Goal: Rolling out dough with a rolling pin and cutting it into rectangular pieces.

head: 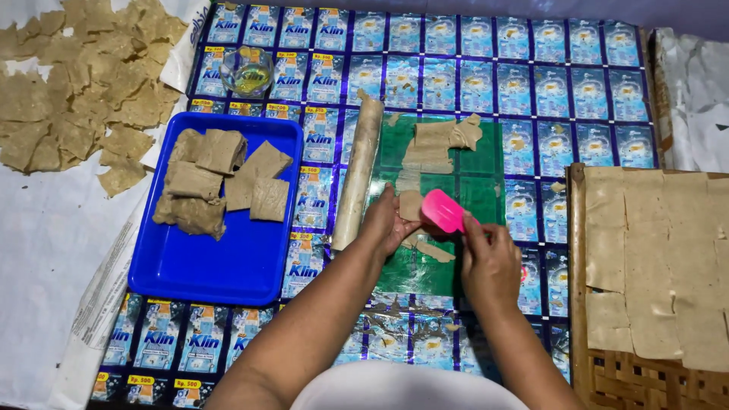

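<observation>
Pale rounded object [395,387], cropped at bottom centre, unidentifiable. Right hand [490,262] grips pink scraper [444,210]; left hand [389,222], fingers together, presses dough [411,205] on green sheet [482,193], centre frame, over a sachet-printed mat [531,91].

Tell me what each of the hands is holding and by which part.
The right hand grips a pink scraper by its lower edge, the blade pointing up-left. The left hand presses a piece of thin brown dough at its near edge; whether it truly grips it cannot be told.
</observation>
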